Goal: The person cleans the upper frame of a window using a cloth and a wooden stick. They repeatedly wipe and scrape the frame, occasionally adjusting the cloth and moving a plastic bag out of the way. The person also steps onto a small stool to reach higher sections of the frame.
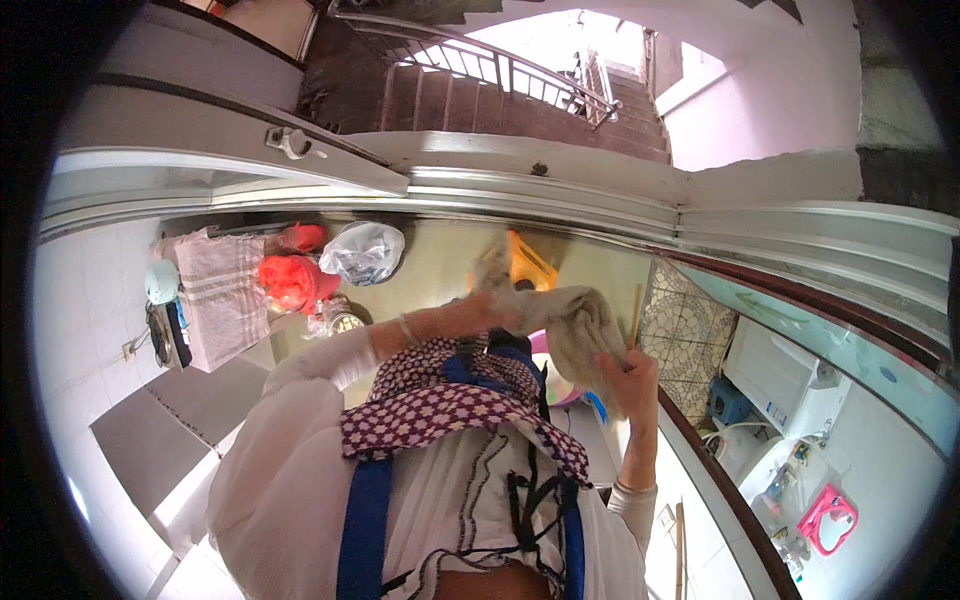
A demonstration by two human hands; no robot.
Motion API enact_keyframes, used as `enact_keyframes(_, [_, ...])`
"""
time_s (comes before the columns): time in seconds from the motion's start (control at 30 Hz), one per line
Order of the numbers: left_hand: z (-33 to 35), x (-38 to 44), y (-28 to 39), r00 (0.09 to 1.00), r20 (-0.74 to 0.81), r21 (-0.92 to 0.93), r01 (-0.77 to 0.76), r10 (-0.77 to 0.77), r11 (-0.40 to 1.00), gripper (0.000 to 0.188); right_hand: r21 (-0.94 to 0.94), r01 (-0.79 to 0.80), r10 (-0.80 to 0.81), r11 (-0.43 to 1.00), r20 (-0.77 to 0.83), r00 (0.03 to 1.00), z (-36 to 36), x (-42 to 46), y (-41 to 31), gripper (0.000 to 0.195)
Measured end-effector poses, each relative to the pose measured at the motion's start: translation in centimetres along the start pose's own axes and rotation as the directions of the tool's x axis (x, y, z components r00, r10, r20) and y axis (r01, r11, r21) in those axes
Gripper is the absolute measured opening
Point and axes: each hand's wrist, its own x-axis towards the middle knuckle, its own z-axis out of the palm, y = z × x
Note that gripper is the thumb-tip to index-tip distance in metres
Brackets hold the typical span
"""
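A greyish-beige cloth point(581, 315) is bunched and slightly twisted between my two hands, in front of my floral apron point(457, 409). My left hand point(478, 313) grips one end of it; that end is blurred and flops up beyond the fingers. Farther right, my right hand point(634, 379) is closed around the other end, its knuckles facing up. Below the cloth, partly covered by it, stand a yellow plastic stool point(529, 259) and a pink-rimmed basin point(576, 395) on the floor.
A windowsill with sliding tracks point(540, 191) runs ahead, with a stairway point(450, 101) and railing outside. At left are a towel-draped object point(221, 296), a red bag-lined bin point(289, 283) and a clear plastic bag point(364, 251). Through a doorway at right are a washbasin point(761, 469) and a pink mirror point(829, 519).
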Motion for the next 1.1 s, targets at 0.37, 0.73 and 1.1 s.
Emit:
enact_keyframes(0.37, [-6.7,-5.1,0.6,0.766,-0.069,-0.699,0.420,-0.640,0.579,0.048,-0.526,0.123,-0.313,0.841,-0.289,0.905,1.4,4.9,6.5,0.010])
enact_keyframes(0.73, [-10.2,-9.8,2.7,0.931,-0.096,-0.988,-0.132,-0.351,-0.080,0.056,-0.050,0.347,-0.333,0.936,-0.436,0.836,1.3,3.4,2.1,0.010])
enact_keyframes(1.1, [-3.5,5.0,4.2,0.958,-0.255,-0.582,-0.044,-0.131,0.812,0.057,-0.116,0.260,-0.282,0.959,-0.510,0.813,3.0,8.3,6.6,0.010])
